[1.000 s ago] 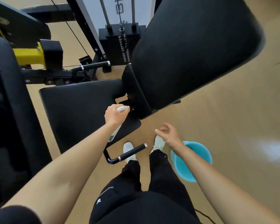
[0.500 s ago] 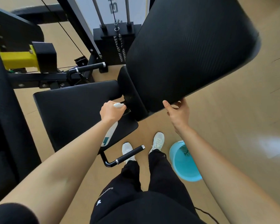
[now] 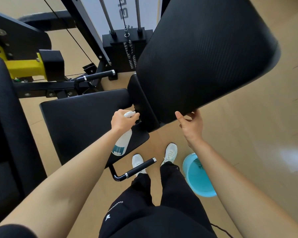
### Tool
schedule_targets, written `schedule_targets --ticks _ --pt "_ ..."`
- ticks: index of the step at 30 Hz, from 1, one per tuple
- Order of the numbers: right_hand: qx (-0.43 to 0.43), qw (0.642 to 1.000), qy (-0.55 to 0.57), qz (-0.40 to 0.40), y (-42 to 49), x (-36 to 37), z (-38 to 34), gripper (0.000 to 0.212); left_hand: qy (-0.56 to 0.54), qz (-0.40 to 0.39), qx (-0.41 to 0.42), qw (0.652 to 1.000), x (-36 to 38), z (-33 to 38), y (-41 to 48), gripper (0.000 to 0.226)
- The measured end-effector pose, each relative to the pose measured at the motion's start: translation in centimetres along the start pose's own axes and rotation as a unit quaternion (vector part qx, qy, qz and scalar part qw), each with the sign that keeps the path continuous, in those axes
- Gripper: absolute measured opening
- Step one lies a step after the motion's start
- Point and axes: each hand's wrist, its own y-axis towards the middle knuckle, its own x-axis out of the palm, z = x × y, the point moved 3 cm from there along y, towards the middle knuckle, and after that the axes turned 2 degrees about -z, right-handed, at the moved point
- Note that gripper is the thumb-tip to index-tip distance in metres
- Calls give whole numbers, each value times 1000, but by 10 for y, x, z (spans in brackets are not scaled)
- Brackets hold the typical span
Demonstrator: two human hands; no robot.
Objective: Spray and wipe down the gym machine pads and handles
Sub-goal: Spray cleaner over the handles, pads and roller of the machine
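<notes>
Grip: my left hand (image 3: 123, 120) curls round the spray bottle (image 3: 122, 145) head, nozzle toward the gap above the seat pad (image 3: 83, 122), while my right hand (image 3: 190, 126) clasps the back pad (image 3: 205, 54) by its lower edge, fingers hidden behind, probably steadying it.

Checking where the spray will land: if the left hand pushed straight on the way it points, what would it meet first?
Likely the lower section of the back pad, just past the spray bottle nozzle the left hand grips; depth is unclear.
</notes>
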Motion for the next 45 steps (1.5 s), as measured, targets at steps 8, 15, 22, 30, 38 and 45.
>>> schedule_targets --ticks 8,15,22,30,38,45 --pt "6 1000 -7 -1 0 -2 -1 58 22 -3 -37 999 6 -2 -15 24" --pt "5 1000 -10 -5 0 -2 -2 58 -25 -30 -9 999 15 -3 -45 24" --pt "2 1000 -4 -9 -2 -3 -5 50 -50 28 -42 997 9 -16 -69 25" --pt "8 1000 -17 1 -10 0 -5 43 -125 102 -88 983 -16 -25 -89 23" --pt "48 980 -78 -177 -94 64 -20 65 -110 98 -26 989 -38 -14 -105 34" --pt "-130 910 -183 -348 -131 151 -65 84 -201 110 -11 973 -54 12 -113 20"
